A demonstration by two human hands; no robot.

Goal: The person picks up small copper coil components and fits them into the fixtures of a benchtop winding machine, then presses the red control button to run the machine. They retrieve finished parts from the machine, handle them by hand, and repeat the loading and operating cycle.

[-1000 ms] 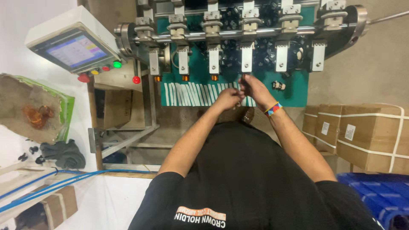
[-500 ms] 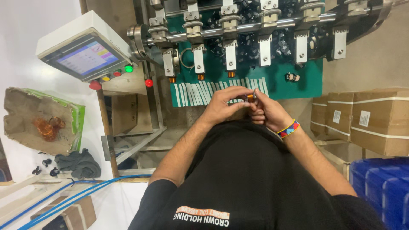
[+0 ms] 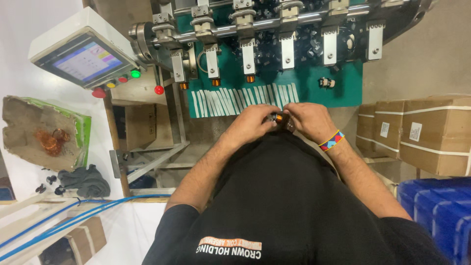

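Note:
My left hand point(image 3: 252, 122) and my right hand point(image 3: 309, 120) meet in front of my chest, both pinching a small copper-wound coil point(image 3: 278, 118) between their fingertips. A multicoloured beaded band sits on my right wrist. Just beyond the hands a green panel point(image 3: 338, 88) carries a row of white tape strips point(image 3: 240, 100). Above it the winding machine point(image 3: 274, 34) holds a line of metal spindle arms with copper coils at the tips of three.
A slanted control screen point(image 3: 83, 59) with coloured buttons stands at left. A torn cardboard piece with copper wire scraps point(image 3: 46, 137) and a grey cloth point(image 3: 86, 180) lie on the white bench. Taped cardboard boxes point(image 3: 427, 132) and blue crates point(image 3: 436, 206) are at right.
Both hands drew back from the green panel toward my chest, bringing the small coil with them. My view shifted so the machine sits further right and higher.

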